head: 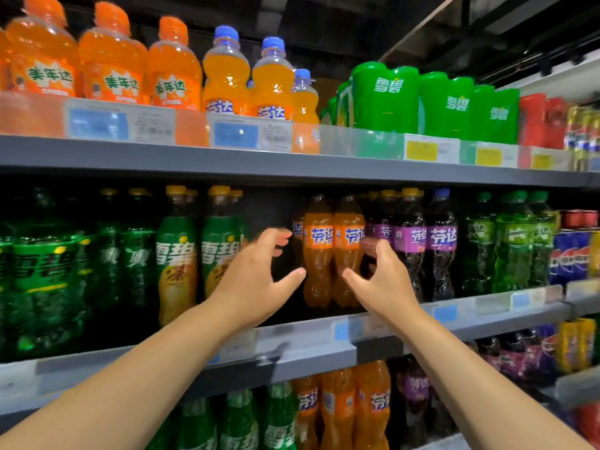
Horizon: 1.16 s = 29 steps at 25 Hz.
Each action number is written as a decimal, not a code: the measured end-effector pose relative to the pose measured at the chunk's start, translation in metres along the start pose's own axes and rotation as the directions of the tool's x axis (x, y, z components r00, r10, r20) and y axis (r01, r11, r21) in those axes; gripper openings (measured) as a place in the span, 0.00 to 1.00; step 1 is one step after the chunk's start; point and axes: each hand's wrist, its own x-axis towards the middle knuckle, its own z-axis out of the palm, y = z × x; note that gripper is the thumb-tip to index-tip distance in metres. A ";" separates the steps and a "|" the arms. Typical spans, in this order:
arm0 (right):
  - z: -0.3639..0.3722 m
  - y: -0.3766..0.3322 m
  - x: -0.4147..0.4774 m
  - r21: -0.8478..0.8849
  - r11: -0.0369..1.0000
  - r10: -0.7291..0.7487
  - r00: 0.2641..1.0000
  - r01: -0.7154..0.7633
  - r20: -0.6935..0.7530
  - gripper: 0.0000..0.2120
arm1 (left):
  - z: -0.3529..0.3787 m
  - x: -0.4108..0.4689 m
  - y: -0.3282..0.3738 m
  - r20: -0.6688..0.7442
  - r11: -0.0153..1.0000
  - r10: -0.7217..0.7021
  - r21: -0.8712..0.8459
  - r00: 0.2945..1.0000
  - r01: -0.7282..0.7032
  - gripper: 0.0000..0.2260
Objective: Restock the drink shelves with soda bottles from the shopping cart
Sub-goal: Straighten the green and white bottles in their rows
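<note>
On the middle shelf [470,319], the left hand [256,277] and right hand [381,284], both spread wide and empty, flank two orange soda bottles [319,271].

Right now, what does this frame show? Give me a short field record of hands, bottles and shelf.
left hand: open, fingers spread, just left of the orange soda bottles
right hand: open, just right of them
orange soda bottles: two upright at the front of the middle shelf
contact: cannot tell
neighbours: green-labelled bottles left, purple-labelled bottles right
</note>
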 end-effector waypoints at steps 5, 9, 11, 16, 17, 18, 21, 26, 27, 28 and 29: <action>-0.004 0.034 0.032 -0.171 0.973 0.185 0.969 -0.157 0.162 0.11 | 0.067 0.061 0.002 0.047 0.891 -0.452 -0.017 0.891 0.453 0.41; 0.004 0.038 0.052 -0.221 0.947 0.302 0.876 -0.232 0.376 0.31 | 0.088 0.077 -0.014 0.163 0.831 -0.548 -0.007 0.820 0.556 0.42; 0.011 0.040 0.064 -0.231 0.947 0.303 0.858 -0.223 0.414 0.25 | 0.090 0.080 -0.019 0.257 0.814 -0.533 -0.105 0.806 0.571 0.35; 0.018 0.044 0.072 -0.284 0.933 0.323 0.861 -0.220 0.393 0.24 | 0.095 0.079 -0.017 0.216 0.847 -0.490 -0.111 0.845 0.520 0.24; 0.018 0.043 0.071 -0.296 0.927 0.338 0.858 -0.231 0.387 0.26 | 0.096 0.078 -0.017 0.192 0.859 -0.482 -0.087 0.855 0.504 0.23; 0.019 0.043 0.070 -0.306 0.922 0.348 0.855 -0.237 0.385 0.27 | 0.096 0.076 -0.017 0.167 0.869 -0.475 -0.068 0.864 0.491 0.23; 0.020 0.043 0.068 -0.328 0.918 0.347 0.853 -0.223 0.391 0.27 | 0.095 0.071 -0.015 0.121 0.885 -0.457 -0.039 0.881 0.464 0.24; 0.014 0.041 0.064 -0.332 0.924 0.317 0.865 -0.189 0.389 0.20 | 0.088 0.064 -0.010 0.169 0.886 -0.455 -0.018 0.874 0.464 0.23; 0.013 0.040 0.064 -0.342 0.923 0.310 0.865 -0.174 0.396 0.18 | 0.086 0.062 -0.009 0.182 0.885 -0.456 -0.009 0.871 0.465 0.24; 0.012 0.039 0.063 -0.352 0.922 0.304 0.864 -0.161 0.401 0.17 | 0.085 0.061 -0.008 0.193 0.884 -0.457 -0.007 0.868 0.467 0.24; 0.011 0.038 0.061 -0.353 0.923 0.298 0.865 -0.153 0.404 0.16 | 0.084 0.059 -0.007 0.198 0.882 -0.461 -0.009 0.865 0.472 0.25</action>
